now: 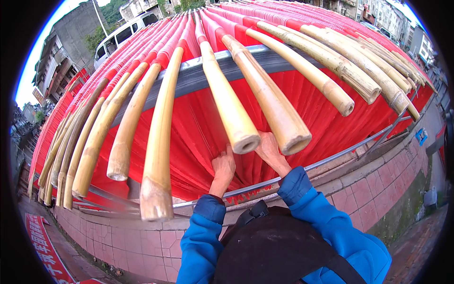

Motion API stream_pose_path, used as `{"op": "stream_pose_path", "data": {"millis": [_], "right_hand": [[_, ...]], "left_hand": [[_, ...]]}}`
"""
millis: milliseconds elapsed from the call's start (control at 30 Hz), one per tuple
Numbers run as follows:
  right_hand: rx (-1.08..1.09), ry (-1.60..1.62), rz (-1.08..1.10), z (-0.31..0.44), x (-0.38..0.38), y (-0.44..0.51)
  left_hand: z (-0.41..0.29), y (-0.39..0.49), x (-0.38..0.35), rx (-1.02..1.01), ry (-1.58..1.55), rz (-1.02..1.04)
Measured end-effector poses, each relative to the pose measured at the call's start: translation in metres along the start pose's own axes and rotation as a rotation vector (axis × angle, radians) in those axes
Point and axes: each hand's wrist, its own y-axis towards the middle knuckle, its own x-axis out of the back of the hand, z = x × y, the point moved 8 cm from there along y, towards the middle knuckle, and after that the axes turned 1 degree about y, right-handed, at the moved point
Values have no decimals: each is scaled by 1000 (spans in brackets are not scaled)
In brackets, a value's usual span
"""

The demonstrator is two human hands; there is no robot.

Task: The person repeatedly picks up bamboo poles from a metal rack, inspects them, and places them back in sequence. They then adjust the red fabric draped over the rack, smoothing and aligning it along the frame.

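Observation:
Long red sheets of what looks like cloth [198, 120] hang in folds below a row of bamboo poles [228, 96]. My left hand [224, 166] is against the hanging red cloth, its fingers curled into a fold and one digit pointing up. To its right, my right hand [269, 147] reaches in among the folds behind two pole ends. Those poles hide part of it, so its fingers cannot be made out. Both forearms pass over a thin metal rail [255, 187]. The bamboo ends jut out towards me above my hands.
A thick grey metal beam [191, 76] runs under the poles. Below lies a pink tiled pavement [134, 245]. A red banner with writing [44, 245] is at the lower left. A white van [122, 37] stands beyond the rack, and a blue object [421, 136] is at the right.

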Motion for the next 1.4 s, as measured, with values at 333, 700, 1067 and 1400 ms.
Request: {"op": "stream_pose_path", "data": {"millis": [333, 700, 1067, 1400], "right_hand": [[15, -104, 86, 9, -6, -14], [77, 329, 195, 108, 13, 7], [104, 401, 100, 117, -3, 18], [255, 285, 83, 120, -1, 6]], "left_hand": [[-12, -29, 69, 29, -342, -332], [0, -44, 172, -7, -324, -787], [22, -17, 152, 86, -298, -751], [19, -18, 171, 68, -538, -772]]}}
